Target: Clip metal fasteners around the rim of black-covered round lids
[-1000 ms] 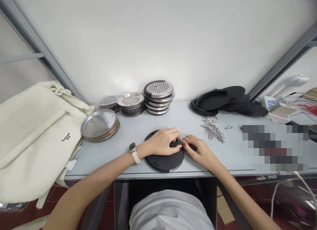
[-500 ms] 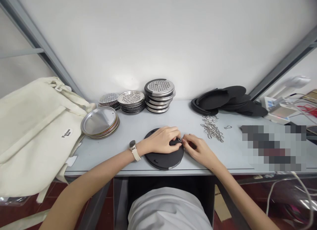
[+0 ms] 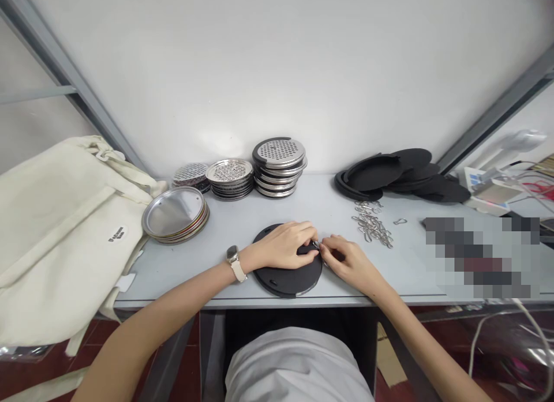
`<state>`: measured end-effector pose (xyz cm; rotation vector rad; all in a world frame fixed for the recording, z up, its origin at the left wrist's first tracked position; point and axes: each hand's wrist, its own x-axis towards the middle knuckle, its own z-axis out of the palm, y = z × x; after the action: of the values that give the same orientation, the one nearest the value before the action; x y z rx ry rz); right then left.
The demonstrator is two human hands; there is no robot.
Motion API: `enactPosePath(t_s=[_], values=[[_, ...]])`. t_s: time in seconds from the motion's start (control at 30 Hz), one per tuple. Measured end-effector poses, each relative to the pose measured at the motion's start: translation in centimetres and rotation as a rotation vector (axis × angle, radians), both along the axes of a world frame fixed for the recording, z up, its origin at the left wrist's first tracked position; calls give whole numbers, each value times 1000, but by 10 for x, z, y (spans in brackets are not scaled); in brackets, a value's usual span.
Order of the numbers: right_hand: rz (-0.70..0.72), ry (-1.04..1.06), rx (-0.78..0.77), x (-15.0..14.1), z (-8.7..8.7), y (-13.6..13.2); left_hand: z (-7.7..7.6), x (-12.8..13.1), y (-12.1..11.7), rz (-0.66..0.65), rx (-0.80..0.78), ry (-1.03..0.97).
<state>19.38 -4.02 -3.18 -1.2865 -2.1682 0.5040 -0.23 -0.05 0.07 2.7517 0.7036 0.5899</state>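
Observation:
A round black disc [image 3: 289, 281] lies near the front edge of the table. Across its upper part rests my left hand [image 3: 288, 244], with thumb and fingers closed on the disc near its right rim. My right hand [image 3: 344, 258] pinches a small metal snap clip [image 3: 316, 244] at that same rim, close against the left fingertips. The clip is mostly covered by fingers, so I cannot tell whether it passes through the disc. To the right of my right hand lies a loose pile of similar metal clips [image 3: 374, 229], with a single clip [image 3: 400, 221] apart from it.
Stacks of perforated metal discs [image 3: 229, 177] and a taller stack with black rims [image 3: 279, 165] stand by the wall. Plain metal discs [image 3: 175, 211] are stacked left, beside a cream bag [image 3: 64, 235]. Black covers [image 3: 381, 174] are heaped back right. A blurred patch [image 3: 480, 258] hides something right.
Both hands stay at the rim of the disc. The clip between the fingertips has turned slightly; the whole view has shifted a little.

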Motion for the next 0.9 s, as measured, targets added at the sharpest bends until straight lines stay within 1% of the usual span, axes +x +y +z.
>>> enactPosePath(t_s=[0.27,0.53,0.9], values=[[-3,-12,4,0,-1,-1,-2,0,1,2,-41,-14],[24,-17,0,-2,0,0,-2,0,1,-1,-11,-4],[6,-13,14,-2,-1,-1,-1,1,1,-14,7,11]])
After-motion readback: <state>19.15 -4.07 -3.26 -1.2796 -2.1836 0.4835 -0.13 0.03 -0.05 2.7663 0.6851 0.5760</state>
